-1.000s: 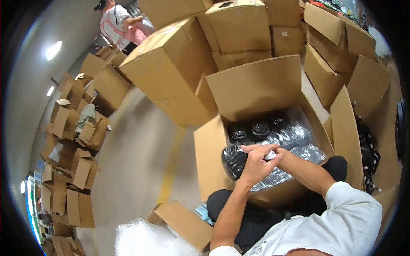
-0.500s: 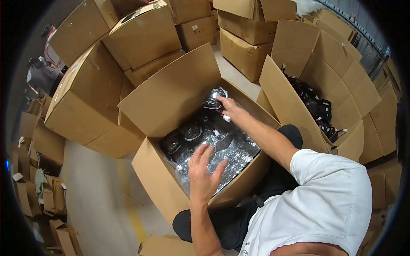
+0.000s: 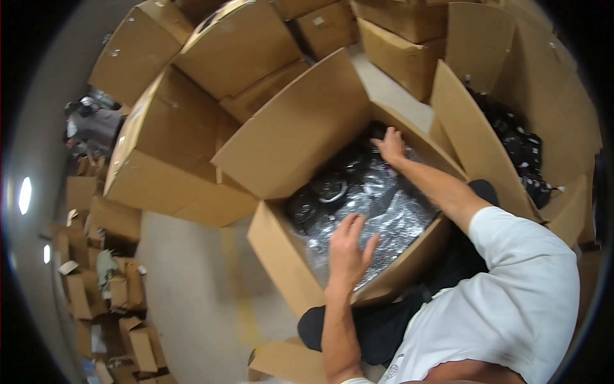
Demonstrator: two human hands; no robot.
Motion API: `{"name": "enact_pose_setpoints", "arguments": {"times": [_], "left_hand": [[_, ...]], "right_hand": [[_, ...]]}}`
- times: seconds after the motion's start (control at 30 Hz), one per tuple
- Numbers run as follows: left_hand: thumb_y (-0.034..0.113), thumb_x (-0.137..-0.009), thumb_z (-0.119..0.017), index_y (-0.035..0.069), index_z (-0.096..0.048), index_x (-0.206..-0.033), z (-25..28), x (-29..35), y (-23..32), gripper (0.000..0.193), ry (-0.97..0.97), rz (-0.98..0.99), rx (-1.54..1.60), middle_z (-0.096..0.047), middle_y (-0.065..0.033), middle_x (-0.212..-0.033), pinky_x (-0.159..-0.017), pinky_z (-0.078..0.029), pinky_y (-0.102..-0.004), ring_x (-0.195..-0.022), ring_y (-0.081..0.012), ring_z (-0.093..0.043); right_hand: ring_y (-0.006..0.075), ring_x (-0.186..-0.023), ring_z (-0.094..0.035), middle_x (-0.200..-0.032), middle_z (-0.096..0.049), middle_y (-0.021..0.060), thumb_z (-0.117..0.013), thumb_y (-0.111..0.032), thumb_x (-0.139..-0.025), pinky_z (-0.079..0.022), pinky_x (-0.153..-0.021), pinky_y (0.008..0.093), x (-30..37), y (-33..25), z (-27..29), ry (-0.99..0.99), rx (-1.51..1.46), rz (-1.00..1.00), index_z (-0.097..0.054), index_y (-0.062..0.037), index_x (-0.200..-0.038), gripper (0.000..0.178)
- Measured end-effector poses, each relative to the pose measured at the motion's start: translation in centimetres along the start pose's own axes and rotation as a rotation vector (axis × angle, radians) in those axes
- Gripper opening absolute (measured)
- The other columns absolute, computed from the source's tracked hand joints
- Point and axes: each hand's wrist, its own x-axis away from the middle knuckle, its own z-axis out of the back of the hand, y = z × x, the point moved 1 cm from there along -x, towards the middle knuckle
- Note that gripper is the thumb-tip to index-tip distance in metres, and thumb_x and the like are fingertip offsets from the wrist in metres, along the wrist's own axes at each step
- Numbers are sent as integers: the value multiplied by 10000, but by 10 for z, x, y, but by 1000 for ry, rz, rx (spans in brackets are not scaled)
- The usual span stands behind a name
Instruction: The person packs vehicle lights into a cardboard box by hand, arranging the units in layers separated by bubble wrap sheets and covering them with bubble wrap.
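Closest to my camera is the wearer's white T-shirt [image 3: 505,288]. Past it, the left hand [image 3: 348,249] is above the near part of the open carton [image 3: 291,121] — thumb and fingers spread, grip loose. I can't judge whether it touches the silvery bubble wrap [image 3: 406,217] covering much of the contents there. Beyond the wrap, two rounded black units [image 3: 330,187] sit side by side near the back flap. The right hand [image 3: 391,148] reaches into the far corner, fingertips down at a dark unit [image 3: 378,130]; I can't make out whether its grip has closed on that. To the right, a second carton [image 3: 473,128] holds black parts [image 3: 529,150]. Farther back, big brown cartons [image 3: 173,141] are stacked — and at far left I see a blurred person [image 3: 99,125].
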Motion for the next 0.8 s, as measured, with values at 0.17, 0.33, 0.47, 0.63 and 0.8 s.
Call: {"name": "enact_pose_setpoints", "arguments": {"times": [0.17,0.33,0.47,0.63,0.8], "left_hand": [[207,-845,-764,-17,-629,-1184,-14,-5,9,428,-29,-45,58,-615,-200,-1225,-914,-500,-432,-1079,-389,-619],[209,-845,-759,-10,-643,-1175,-40,-9,-2,413,-151,-14,130,-635,-219,-1178,-899,-505,-446,-1058,-409,-623],[142,-862,-745,-40,-636,-1190,-55,2,-2,391,-262,163,236,-651,-200,-1131,-862,-510,-382,-965,-332,-636],[139,-861,-758,-53,-606,-1214,-64,37,7,430,-609,306,214,-664,-199,-1087,-857,-514,-374,-949,-294,-644],[145,-872,-757,-60,-559,-1277,-122,46,44,495,-794,258,240,-684,-218,-1098,-886,-513,-388,-1004,-298,-671]], "right_hand": [[442,-1069,-634,-1212,-600,234,-695,-502,-860,-516,-867,534,-14,8,22,22,85,64,-564,-30,-1223,609],[388,-877,-682,-914,-709,220,-654,-504,-835,-529,-753,514,-67,15,92,-397,364,453,-721,-7,-844,502],[362,-824,-685,-913,-696,221,-627,-497,-907,-536,-751,483,-79,20,187,-557,280,707,-662,2,-1090,532],[195,-793,-696,-974,-682,114,-633,-517,-926,-584,-674,334,-90,57,373,-618,-118,515,-658,18,-1104,564],[208,-513,-618,-530,-580,89,-683,-459,-832,-501,-467,364,-125,263,503,-167,229,217,-681,18,-784,479]]}}
